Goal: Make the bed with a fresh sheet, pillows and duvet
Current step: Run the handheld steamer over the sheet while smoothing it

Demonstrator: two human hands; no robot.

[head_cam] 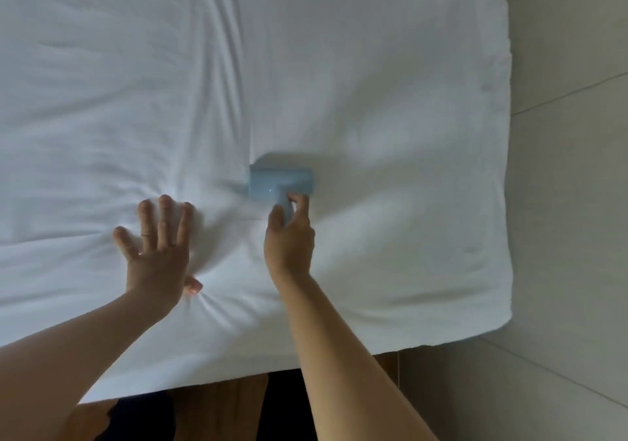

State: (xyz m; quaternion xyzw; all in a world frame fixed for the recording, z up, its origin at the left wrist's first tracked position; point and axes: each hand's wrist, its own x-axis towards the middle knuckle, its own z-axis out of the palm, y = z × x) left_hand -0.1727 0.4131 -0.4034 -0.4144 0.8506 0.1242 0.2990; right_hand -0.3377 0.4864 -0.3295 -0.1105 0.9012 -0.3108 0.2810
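Note:
A white sheet (373, 67) covers the bed and fills most of the head view, creased on the left and smoother on the right. My left hand (159, 247) lies flat on the sheet with fingers spread, and folds radiate from under it. My right hand (289, 236) grips the handle of a small light-blue T-shaped tool (278, 184), whose wide head rests on the sheet just beyond my fingers. No pillows or duvet show.
The bed's right edge and near corner (506, 318) border a pale tiled floor (571, 203). A strip of wooden bed frame (221, 403) shows below the sheet's near edge, with my dark-clothed legs (285, 403) against it.

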